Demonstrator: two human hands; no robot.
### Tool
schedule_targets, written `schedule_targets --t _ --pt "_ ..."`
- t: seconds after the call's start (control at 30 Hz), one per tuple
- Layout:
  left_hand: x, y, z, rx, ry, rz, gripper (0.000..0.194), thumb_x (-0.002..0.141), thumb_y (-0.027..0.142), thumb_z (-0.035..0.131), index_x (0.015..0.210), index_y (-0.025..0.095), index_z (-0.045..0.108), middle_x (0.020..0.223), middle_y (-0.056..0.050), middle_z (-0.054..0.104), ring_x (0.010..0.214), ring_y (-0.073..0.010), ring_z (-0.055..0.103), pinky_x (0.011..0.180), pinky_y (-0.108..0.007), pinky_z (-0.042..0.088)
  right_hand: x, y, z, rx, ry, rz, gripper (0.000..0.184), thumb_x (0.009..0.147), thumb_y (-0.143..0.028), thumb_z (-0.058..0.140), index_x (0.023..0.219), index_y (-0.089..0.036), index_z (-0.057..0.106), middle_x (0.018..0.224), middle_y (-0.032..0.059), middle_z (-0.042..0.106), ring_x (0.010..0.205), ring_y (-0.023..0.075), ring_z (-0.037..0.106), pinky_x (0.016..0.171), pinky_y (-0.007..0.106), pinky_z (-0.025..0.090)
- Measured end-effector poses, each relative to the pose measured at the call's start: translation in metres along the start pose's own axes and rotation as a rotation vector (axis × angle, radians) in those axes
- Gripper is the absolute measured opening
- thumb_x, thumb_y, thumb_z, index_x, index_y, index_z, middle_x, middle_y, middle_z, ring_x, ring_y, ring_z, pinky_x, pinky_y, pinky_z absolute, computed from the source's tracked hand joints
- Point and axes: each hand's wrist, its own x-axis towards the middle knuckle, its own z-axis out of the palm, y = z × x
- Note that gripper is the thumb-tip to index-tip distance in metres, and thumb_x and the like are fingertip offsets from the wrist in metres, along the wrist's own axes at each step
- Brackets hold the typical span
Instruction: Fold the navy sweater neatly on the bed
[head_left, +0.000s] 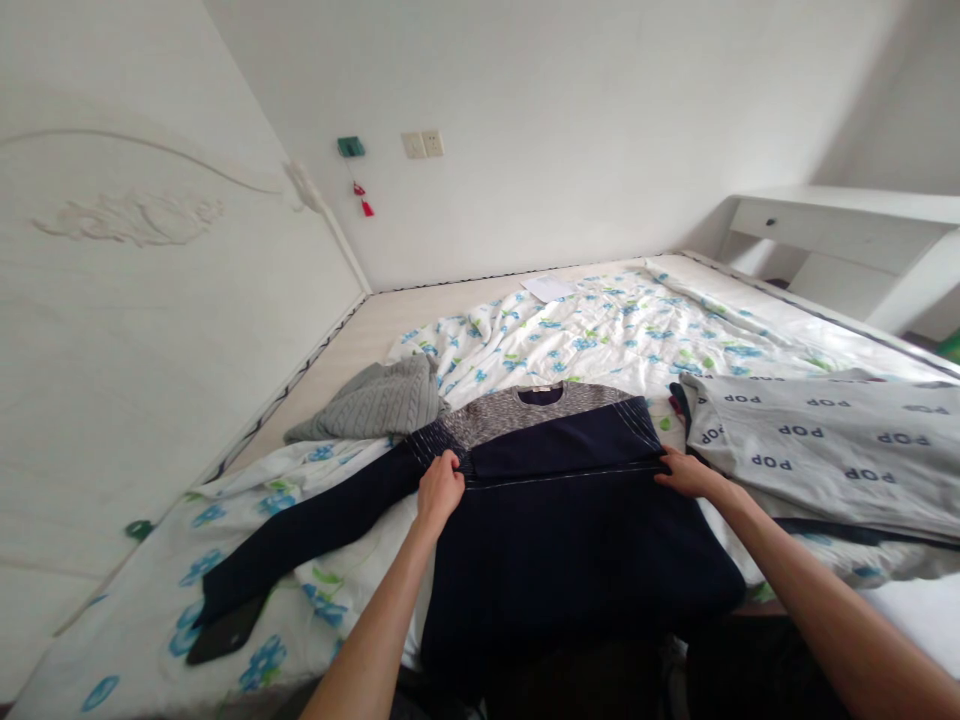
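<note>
My left hand pinches the navy-and-grey knit sweater; my right hand grips its other side at equal height.

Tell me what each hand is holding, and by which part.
The left hand pinches the navy sweater near its sleeve seam. The right hand is at the opposite edge of the seam; whether it grips cannot be told.
</note>
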Motion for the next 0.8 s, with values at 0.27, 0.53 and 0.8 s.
schedule_targets --t 0.27,0.53,0.8 --pt "0.004 0.023 0.019 -0.749 -0.504 -0.205 0.06 0.102 0.039 0.078 0.159 0.025 0.066 0.094 -0.003 0.08 0.083 -0.0213 0.078 0.078 -0.029 0.056 0.01 0.003 0.009 -0.032 0.077 -0.022 0.039 0.105 -0.021 0.053 0.122 -0.007 0.084 0.156 0.0288 0.071 0.164 0.0384 0.052 0.131 0.052 0.05" --pt "0.01 0.014 0.027 -1.187 -0.309 -0.449 0.022 0.097 0.019 0.08 0.118 0.015 0.085 0.121 -0.017 0.085 0.108 -0.0239 0.084 0.086 -0.026 0.061 0.009 0.005 0.013 0.07 0.141 -0.048 0.05 0.106 -0.025 0.055 0.15 -0.007 0.073 0.178 0.0272 0.049 0.165 0.0377 0.051 0.133 0.05 0.049" --pt "0.022 -0.014 -0.007 -1.15 -0.453 -0.422 0.027 0.094 0.025 0.08 0.12 0.021 0.085 0.146 -0.017 0.079 0.116 -0.0287 0.083 0.09 -0.038 0.065 0.0 0.005 0.001 0.047 0.015 -0.066 0.056 0.108 -0.029 0.055 0.156 -0.003 0.069 0.18 0.0268 0.045 0.164 0.0357 0.054 0.138 0.043 0.04"
